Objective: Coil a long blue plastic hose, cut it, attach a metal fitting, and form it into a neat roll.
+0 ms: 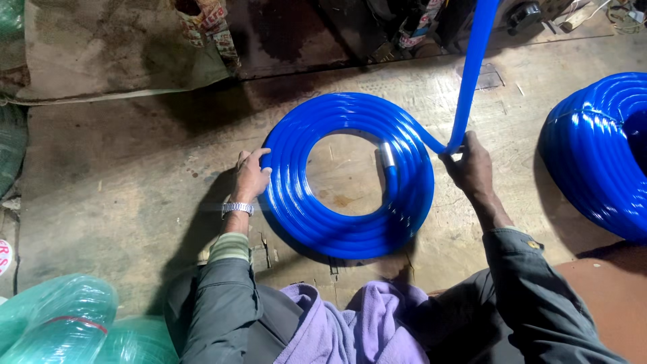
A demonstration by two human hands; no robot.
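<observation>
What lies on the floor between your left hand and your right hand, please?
The head view shows the coiled blue hose between the left hand and right hand.

Bare floor point(121, 182) lies open left of the blue hose coil point(347, 222); a second coil point(596, 155) blocks the right side.
</observation>
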